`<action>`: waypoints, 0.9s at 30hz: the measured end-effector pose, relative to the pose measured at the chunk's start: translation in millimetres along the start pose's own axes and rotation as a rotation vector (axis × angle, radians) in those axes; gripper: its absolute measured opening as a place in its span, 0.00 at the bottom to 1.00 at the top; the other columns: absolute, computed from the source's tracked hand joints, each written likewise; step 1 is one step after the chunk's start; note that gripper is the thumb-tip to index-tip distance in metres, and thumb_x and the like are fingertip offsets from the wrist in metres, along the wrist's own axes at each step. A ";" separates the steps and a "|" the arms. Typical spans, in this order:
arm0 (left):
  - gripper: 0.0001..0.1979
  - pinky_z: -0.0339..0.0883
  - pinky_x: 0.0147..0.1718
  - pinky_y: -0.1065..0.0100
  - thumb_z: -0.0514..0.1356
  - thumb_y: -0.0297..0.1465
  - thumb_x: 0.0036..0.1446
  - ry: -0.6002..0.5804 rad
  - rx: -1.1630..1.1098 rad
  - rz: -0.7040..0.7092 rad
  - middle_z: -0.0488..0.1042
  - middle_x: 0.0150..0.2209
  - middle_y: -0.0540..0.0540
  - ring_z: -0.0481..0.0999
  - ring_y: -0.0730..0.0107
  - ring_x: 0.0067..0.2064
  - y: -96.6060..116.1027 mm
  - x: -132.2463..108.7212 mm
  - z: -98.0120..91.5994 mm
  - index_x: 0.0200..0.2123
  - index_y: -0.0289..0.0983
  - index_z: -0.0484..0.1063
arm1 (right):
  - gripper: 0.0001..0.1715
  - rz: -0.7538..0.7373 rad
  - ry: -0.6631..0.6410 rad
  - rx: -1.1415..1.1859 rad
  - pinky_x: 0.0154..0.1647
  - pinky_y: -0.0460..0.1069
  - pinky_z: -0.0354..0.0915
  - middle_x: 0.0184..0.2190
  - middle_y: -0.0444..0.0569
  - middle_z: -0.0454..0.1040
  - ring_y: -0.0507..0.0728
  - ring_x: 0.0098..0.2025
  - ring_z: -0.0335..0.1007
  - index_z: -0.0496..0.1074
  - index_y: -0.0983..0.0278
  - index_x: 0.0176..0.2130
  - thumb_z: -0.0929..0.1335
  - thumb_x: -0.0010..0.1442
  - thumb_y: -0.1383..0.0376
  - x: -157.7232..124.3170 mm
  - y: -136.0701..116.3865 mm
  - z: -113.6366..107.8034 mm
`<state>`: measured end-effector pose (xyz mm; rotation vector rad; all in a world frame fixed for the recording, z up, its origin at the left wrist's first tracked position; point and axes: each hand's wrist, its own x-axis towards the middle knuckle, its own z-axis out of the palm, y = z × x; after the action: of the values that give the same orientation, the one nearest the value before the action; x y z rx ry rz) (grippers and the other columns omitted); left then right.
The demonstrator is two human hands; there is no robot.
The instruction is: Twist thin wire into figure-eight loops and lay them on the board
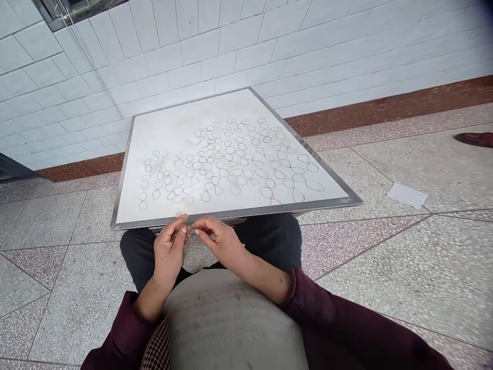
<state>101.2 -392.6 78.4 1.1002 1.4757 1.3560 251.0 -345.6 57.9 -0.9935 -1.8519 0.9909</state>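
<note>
A white board with a metal edge (pixel 239 209) stands in front of me, with several thin dark loops, many twisted into figure-eights (pixel 212 191), spread over it. Just below its near edge, my left hand (pixel 170 250) is pinched on something thin that I cannot make out clearly. Close beside it, my right hand (pixel 225 244) has thumb and forefinger pressed near the same small thing, their tips almost touching the left fingertips. Near the left fingertips, a small tan piece (pixel 179 215) lies at the board's edge.
Behind the board rises a white tiled wall (pixel 154 67) with a reddish-brown base strip. A white sheet (pixel 407 196) lies on the speckled floor to the right. Part of a dark red shoe (pixel 475 139) shows at the far right.
</note>
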 end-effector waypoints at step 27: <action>0.15 0.70 0.27 0.70 0.64 0.31 0.54 -0.001 -0.024 -0.043 0.74 0.29 0.51 0.70 0.75 0.26 2.0 5.6 -3.0 0.46 0.39 0.77 | 0.11 -0.242 -0.113 -0.178 0.37 0.51 0.70 0.33 0.48 0.76 0.57 0.35 0.73 0.74 0.59 0.42 0.64 0.64 0.71 -1.9 2.1 -4.2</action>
<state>97.0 -387.9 80.6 1.0481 1.4705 1.3397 256.0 -345.4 57.1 -0.8037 -2.1266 0.7605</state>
